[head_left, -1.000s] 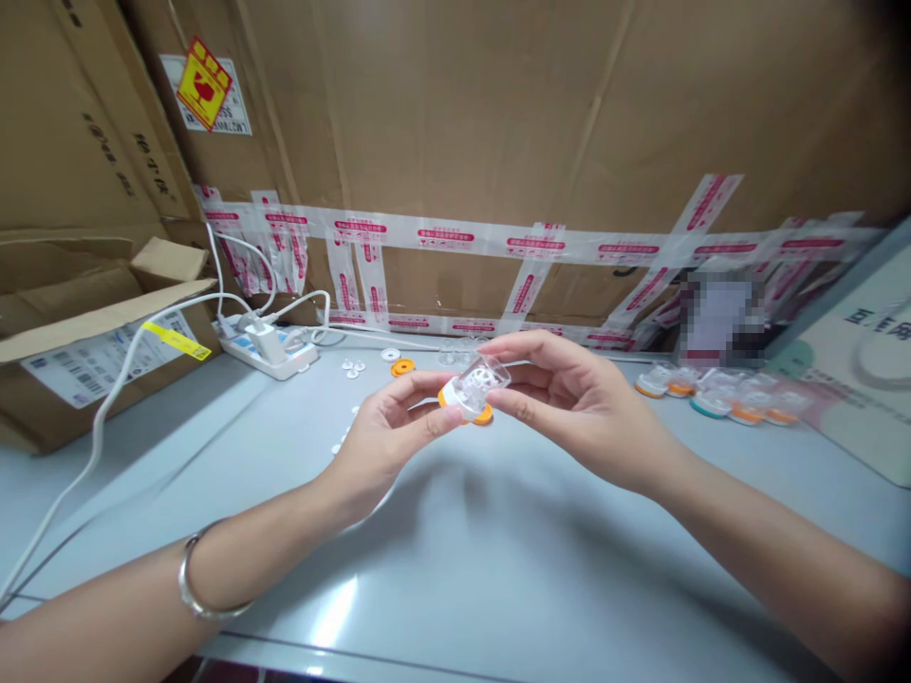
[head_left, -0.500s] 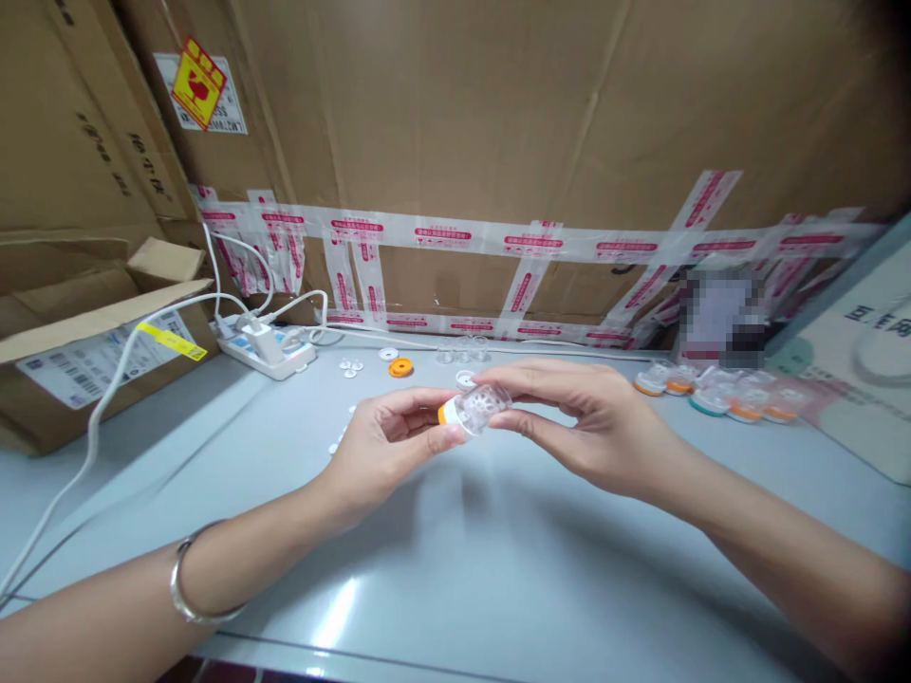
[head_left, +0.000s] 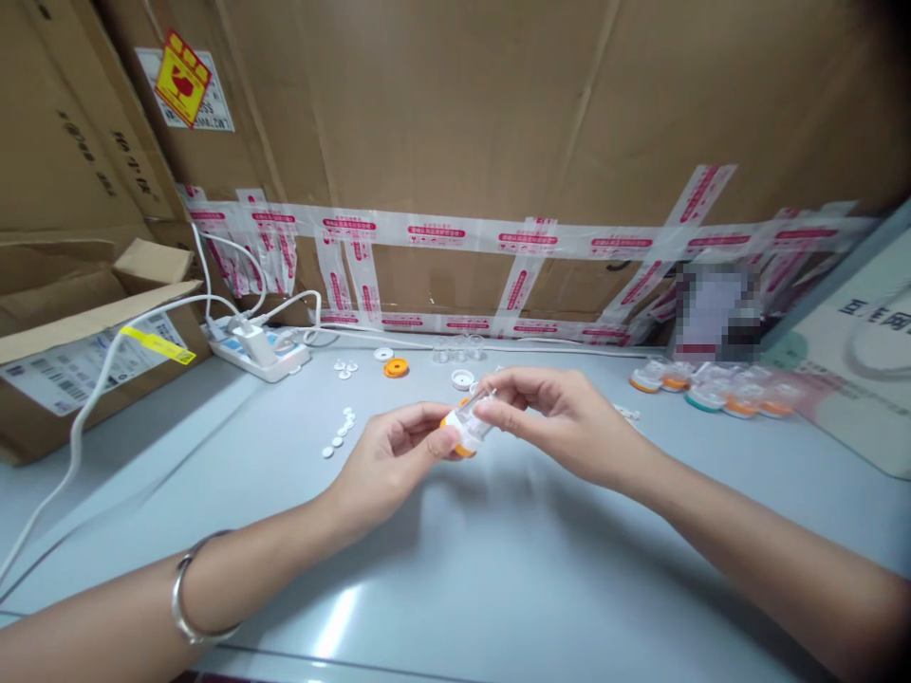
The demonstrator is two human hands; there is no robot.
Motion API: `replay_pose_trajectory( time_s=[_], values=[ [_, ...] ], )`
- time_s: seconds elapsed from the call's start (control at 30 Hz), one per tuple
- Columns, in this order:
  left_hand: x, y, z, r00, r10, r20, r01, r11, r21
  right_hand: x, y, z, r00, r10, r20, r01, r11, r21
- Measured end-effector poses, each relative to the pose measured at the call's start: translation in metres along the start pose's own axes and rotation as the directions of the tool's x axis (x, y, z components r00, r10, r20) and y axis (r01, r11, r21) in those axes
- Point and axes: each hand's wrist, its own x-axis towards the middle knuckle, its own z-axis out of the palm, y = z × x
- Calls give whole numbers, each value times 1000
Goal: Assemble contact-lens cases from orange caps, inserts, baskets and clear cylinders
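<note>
Both my hands meet above the middle of the grey table (head_left: 455, 569). My left hand (head_left: 388, 460) pinches a small clear plastic piece with an orange and white base (head_left: 466, 432). My right hand (head_left: 562, 417) grips the clear top of the same piece between thumb and fingers. A silver bangle (head_left: 191, 607) sits on my left wrist. Just behind the hands lie a white cap (head_left: 462, 379) and an orange ring (head_left: 395, 368).
Small white discs (head_left: 340, 432) are scattered left of the hands. A white power strip (head_left: 260, 353) with cables lies at the back left beside an open cardboard box (head_left: 71, 351). Several finished orange and teal pieces (head_left: 712, 394) sit at the right. Taped cardboard walls the back.
Both hands have lowered slightly with the piece and turned it, so its orange base now points down and left. The view has shifted a little.
</note>
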Motion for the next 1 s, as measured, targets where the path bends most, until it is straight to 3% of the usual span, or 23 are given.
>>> replay_pose_trajectory(
  time_s=[0.1,0.2,0.37,0.57,0.8,0.87,1.0],
  values=[
    [3,-5,-1,997,-69,43,75,987,-142,2,7,3,999,1,34,-2,999,45],
    [5,-7,-1,998,-57,34,61,984,-164,-2,13,9,986,-168,-14,165,979,-116],
    [2,-4,3,999,-40,-4,39,990,-139,-11,19,29,886,-454,-98,382,832,-402],
    [0,-4,5,999,-48,-20,46,994,-102,-13,19,36,836,-537,-113,435,775,-459],
    [2,-6,5,997,-63,54,64,998,-2,-10,22,38,773,-629,-76,517,695,-500],
    [4,-9,4,998,-60,35,58,997,52,-10,22,36,796,-604,-43,512,709,-486],
    [6,-14,3,999,-52,14,49,986,160,-8,16,21,920,-369,132,392,864,-316]
  ],
)
